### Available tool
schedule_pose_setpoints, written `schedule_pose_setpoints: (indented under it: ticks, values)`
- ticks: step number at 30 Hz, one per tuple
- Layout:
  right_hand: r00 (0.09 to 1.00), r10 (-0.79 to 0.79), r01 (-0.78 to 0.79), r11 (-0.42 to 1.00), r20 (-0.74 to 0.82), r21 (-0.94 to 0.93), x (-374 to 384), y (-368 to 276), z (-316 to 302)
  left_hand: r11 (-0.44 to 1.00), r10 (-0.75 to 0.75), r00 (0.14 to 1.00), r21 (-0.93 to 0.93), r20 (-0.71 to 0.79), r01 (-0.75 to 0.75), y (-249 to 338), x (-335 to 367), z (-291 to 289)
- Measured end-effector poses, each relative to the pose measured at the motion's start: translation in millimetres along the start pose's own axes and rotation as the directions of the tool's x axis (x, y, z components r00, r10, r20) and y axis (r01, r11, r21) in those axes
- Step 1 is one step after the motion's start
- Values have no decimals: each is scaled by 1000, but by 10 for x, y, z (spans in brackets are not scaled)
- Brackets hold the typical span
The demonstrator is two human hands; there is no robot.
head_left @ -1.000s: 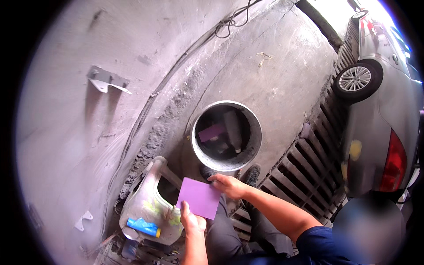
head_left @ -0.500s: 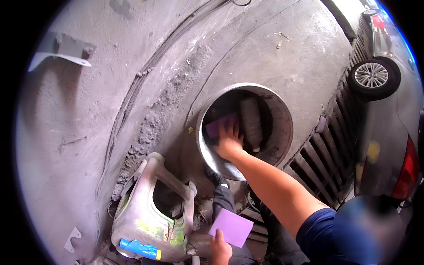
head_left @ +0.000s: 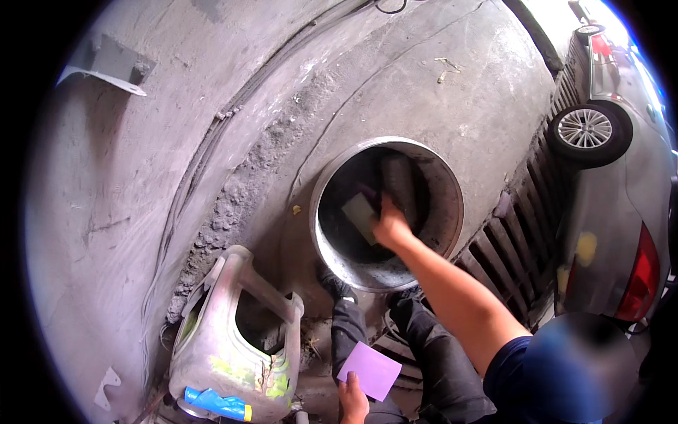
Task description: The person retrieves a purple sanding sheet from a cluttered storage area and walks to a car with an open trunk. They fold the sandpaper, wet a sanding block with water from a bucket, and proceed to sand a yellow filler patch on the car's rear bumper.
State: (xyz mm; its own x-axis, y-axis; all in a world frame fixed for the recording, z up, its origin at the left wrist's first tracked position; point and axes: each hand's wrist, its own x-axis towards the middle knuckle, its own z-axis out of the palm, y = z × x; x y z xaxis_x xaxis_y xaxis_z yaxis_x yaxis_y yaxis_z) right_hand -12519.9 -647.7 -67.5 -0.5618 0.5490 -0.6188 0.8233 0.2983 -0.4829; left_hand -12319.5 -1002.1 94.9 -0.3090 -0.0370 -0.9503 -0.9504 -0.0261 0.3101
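One round metal bucket [head_left: 445, 212] on rough grey concrete, rim bright, inside dark and grimy. All places below are taken from it.

Right hand [head_left: 390, 227] reaches down inside the bucket, fingers curled onto a pale square sheet [head_left: 360, 215] lying against the inner wall; whether they pinch it or only press it cannot be told. One dark cylindrical roll [head_left: 400, 185] stands inside the bucket just beyond the hand.

Left hand [head_left: 353, 403] is well below the bucket at the lower edge, fingers closed on the corner of one flat purple square sheet [head_left: 369, 370], held above the lap.

Two dark shoes [head_left: 337, 286] rest at the bucket's near rim, dark trouser legs running back from them.

One cut-open plastic jug [head_left: 219, 353], dirty white with a blue cap, sits below-left of the bucket.

One slatted metal drain grate [head_left: 519, 233] runs to the bucket's right; one grey car [head_left: 621, 184] is parked beyond it, one wheel showing.
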Motion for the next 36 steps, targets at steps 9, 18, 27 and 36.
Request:
schedule_pose_setpoints:
  ticks: [9, 18, 27, 36]
  values:
    - [983, 29, 58, 887, 182, -458, -36, 57, 502, 999, 26, 1000, 43, 2, -26, 64, -8, 32]
    - [984, 75, -131, 919, 161, 372, -328, 48, -186, 955, 130, 987, 257, 90, -149, 786, 19, 489]
    - [972, -223, 145, 812, 70, 565, -1376, -205, -1206, 891, 328, 839, 153, 434, -427, 2068, 238, 1580]
    - [813, -480, 559, 802, -329, 209, -1926, -322, -1166, 978, 200, 787, -164, 584, -127, 2076, 139, 2330]
